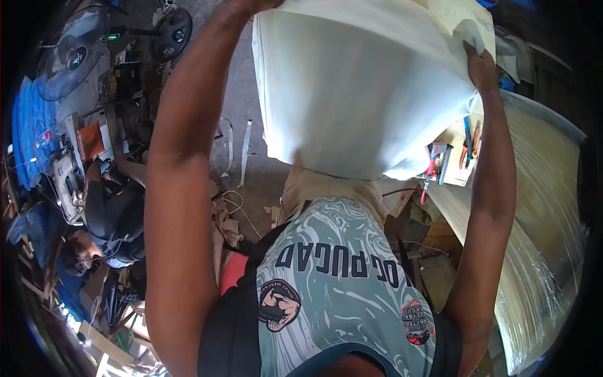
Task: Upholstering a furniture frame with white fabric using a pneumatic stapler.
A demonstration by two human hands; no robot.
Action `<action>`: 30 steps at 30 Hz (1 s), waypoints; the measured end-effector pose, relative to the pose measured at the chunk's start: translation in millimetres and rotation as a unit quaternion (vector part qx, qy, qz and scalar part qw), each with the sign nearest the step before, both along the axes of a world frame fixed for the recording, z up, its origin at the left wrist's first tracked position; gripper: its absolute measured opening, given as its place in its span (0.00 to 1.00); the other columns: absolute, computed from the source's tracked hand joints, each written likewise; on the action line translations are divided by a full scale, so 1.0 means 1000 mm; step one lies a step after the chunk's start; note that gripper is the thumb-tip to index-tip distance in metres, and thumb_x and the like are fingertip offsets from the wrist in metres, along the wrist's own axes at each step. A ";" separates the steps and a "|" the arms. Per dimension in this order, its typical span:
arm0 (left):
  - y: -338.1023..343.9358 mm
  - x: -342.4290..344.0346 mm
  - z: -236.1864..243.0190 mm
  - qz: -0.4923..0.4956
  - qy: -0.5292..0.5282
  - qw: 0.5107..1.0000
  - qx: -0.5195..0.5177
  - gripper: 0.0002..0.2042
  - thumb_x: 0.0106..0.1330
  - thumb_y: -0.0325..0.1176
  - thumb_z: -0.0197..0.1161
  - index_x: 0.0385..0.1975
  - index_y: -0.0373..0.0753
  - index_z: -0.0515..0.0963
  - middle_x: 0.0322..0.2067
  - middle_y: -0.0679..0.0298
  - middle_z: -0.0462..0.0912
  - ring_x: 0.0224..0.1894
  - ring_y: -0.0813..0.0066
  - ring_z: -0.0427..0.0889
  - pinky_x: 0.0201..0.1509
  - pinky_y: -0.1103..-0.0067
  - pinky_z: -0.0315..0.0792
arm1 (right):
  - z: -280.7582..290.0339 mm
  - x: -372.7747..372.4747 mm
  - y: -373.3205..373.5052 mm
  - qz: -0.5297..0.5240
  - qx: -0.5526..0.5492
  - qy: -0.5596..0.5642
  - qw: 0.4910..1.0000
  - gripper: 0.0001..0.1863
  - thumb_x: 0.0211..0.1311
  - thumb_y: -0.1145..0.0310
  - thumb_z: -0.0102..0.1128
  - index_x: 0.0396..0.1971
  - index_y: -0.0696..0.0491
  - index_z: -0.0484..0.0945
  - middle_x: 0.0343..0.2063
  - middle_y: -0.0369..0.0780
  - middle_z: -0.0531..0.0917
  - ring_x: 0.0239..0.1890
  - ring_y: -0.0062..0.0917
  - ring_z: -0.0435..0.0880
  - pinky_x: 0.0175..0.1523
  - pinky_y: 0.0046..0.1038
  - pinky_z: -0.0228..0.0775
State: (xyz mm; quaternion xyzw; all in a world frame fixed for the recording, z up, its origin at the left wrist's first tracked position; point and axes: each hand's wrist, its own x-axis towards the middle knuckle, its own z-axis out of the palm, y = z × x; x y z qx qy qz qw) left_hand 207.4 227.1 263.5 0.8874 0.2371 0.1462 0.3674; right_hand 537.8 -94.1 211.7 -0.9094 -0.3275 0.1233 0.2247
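Observation:
A large white sheet of cloth or soft upholstery material (pixel 333 88) spreads in front of me, its near edge hanging down by my lap. My right hand (pixel 482 68) is closed on its right side, where the material bunches up by the thumb. Reaching far forward, my left hand (pixel 252 4) is at the sheet's far left corner; the picture's top edge cuts off its fingers, so its grip is hidden. Under the sheet on the right, a pale yellow board or foam slab (pixel 468 16) shows. What else lies beneath is covered.
Right of the sheet lie a red-and-grey hand tool (pixel 434 164) and a blue-handled tool (pixel 468 141). Plastic-wrapped material (pixel 534 220) stands at far right. At left, another person (pixel 116 217) sits near a sewing machine (pixel 66 182); a fan (pixel 74 56) stands beyond.

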 end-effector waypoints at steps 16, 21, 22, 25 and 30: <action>0.027 0.022 -0.044 -0.013 0.395 0.903 0.168 0.10 0.56 0.38 0.62 0.25 0.39 0.84 0.33 0.49 0.85 0.36 0.58 0.86 0.40 0.68 0.78 | -0.029 0.048 -0.008 0.022 -0.174 -0.132 0.976 0.32 0.67 0.42 0.44 0.44 0.59 0.79 0.42 0.57 0.81 0.49 0.51 0.78 0.53 0.45 0.67; 0.033 0.015 -0.055 -0.012 0.227 0.957 0.182 0.15 0.67 0.40 0.49 0.44 0.41 0.79 0.39 0.43 0.80 0.45 0.43 0.79 0.48 0.61 0.73 | -0.014 0.024 -0.008 0.030 -0.039 -0.108 0.993 0.18 0.63 0.59 0.49 0.38 0.58 0.80 0.37 0.57 0.81 0.45 0.53 0.78 0.50 0.44 0.70; 0.034 0.015 -0.057 -0.023 0.222 0.960 0.168 0.15 0.68 0.40 0.49 0.44 0.40 0.79 0.38 0.44 0.81 0.44 0.44 0.80 0.47 0.61 0.73 | -0.014 0.027 -0.008 0.020 -0.063 -0.105 0.992 0.21 0.64 0.55 0.51 0.44 0.57 0.79 0.40 0.55 0.83 0.46 0.52 0.79 0.50 0.44 0.71; 0.036 0.010 -0.060 -0.005 0.264 0.961 0.085 0.15 0.68 0.40 0.50 0.41 0.38 0.79 0.35 0.48 0.82 0.41 0.48 0.81 0.46 0.63 0.72 | -0.038 0.057 -0.057 -0.051 0.105 0.139 0.983 0.28 0.63 0.49 0.55 0.54 0.54 0.76 0.46 0.50 0.83 0.49 0.50 0.79 0.51 0.45 0.72; 0.043 0.011 -0.064 0.045 0.270 0.946 0.175 0.15 0.67 0.41 0.53 0.42 0.38 0.80 0.35 0.49 0.82 0.41 0.48 0.81 0.46 0.65 0.74 | -0.186 0.062 -0.298 -0.075 -0.053 0.006 0.996 0.24 0.64 0.56 0.51 0.54 0.55 0.73 0.46 0.49 0.79 0.51 0.41 0.77 0.56 0.36 0.67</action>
